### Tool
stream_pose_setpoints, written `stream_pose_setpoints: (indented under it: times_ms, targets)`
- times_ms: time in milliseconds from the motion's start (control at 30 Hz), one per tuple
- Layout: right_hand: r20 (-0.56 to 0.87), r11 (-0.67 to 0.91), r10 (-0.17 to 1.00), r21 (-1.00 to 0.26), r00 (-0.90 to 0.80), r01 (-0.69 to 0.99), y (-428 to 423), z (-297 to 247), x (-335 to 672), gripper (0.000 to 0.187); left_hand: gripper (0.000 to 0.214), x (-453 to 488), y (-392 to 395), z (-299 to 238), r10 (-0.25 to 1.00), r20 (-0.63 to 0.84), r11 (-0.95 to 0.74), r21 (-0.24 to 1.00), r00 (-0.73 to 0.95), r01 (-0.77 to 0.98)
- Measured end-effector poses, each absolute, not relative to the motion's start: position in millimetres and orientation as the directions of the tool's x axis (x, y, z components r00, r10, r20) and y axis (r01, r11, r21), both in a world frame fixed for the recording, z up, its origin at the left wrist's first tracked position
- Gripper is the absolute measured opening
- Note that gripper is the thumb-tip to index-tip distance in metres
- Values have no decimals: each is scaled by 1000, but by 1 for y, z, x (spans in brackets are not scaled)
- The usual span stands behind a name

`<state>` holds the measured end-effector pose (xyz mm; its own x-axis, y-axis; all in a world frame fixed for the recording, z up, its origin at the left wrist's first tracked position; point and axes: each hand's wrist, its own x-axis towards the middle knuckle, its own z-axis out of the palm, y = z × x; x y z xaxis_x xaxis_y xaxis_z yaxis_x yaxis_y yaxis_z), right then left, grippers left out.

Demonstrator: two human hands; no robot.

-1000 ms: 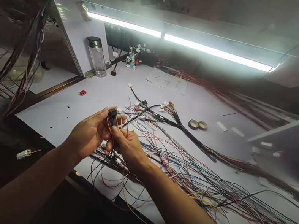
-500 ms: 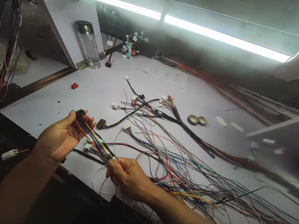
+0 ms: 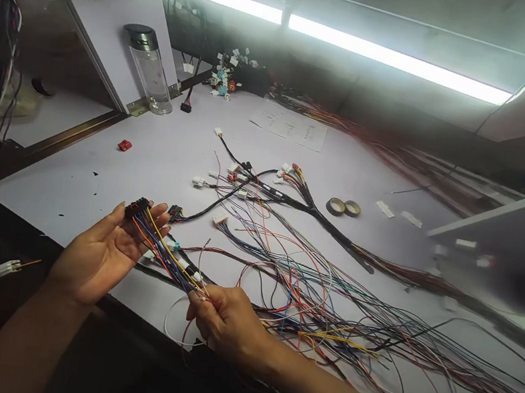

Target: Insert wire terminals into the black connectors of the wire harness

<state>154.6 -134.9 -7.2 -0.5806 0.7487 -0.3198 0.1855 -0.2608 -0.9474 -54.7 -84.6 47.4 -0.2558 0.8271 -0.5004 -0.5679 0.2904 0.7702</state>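
The black multi-pin plastic connector sits at the upper left end of a taut bundle of thin coloured wires. The bundle's long axis runs on a diagonal, from the connector down and to the right. The left hand is the one at the connector. It lies palm up over the near edge of the white worktable, fingers loosely curled, with the connector resting across the fingertips and the thumb beside it; this is a light cradle more than a clamp. The right hand is at the other end of the stretch, lower and nearer the body, knuckles up. Its thumb and forefinger are pinched narrow on the wires; whether they hold one strand or several is too fine to tell. A white wire loops below it.

Beyond the hands a sprawl of loose coloured harness wires fans out to the right. Two rolls of dark tape lie well apart from the hands, and a clear bottle with a dark cap stands at the far left.
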Motion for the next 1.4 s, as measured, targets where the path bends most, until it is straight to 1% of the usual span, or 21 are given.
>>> stream_pose_setpoints:
  times_ms: [67,167,300,367,467,533,600,733,800,900,1067,1167,1300,1333,1400]
  targets:
    - [-317,-236,764,-948,-563,212,-136,-11,153,42,31,-59,-85,40,824,-500,284,772,-268,-568]
    - [-331,-247,768,-943,-547,224,-137,-14,151,41,27,-65,-81,28,820,-490,259,779,-297,-571]
    - [-327,-283,741,-944,-586,170,-133,-5,156,44,26,-64,-70,22,838,-471,245,776,-275,-581]
    - [-304,-270,745,-951,-594,148,-129,3,162,46,26,-57,-60,25,864,-437,223,776,-249,-590]
    - [-246,-207,783,-969,-571,135,-124,8,167,50,25,-44,-42,30,904,-386,205,767,-182,-608]
    - [-203,-172,811,-979,-549,108,-122,3,167,51,25,-34,-28,29,919,-361,198,767,-156,-610]
    - [-182,-173,831,-983,-526,66,-120,-8,164,53,25,-27,-16,23,930,-337,186,778,-149,-600]
    - [-166,-209,847,-978,-506,-29,-118,-33,158,54,19,-24,-5,3,945,-284,161,834,-160,-528]
    - [-155,-237,844,-967,-514,-96,-116,-38,158,53,16,-29,-4,-4,958,-230,122,868,-173,-480]
    - [-149,-286,841,-939,-519,-193,-113,-37,160,52,33,-39,-5,-8,980,-155,89,905,-127,-416]
    - [-145,-319,840,-911,-523,-261,-110,-35,164,51,37,-48,-4,-7,989,-143,146,902,37,-406]
    - [-134,-321,846,-901,-516,-292,-110,-36,166,50,49,-48,-4,-8,992,-110,127,926,69,-354]
    - [-122,-321,840,-897,-529,-303,-111,-36,167,48,56,-46,-5,-14,999,5,2,976,33,-217]
    - [-126,-328,832,-897,-541,-296,-111,-35,167,48,58,-46,-5,-16,998,51,-45,983,33,-178]
    - [-143,-342,812,-902,-565,-265,-112,-32,167,48,56,-47,-4,-18,979,197,-195,979,44,-53]
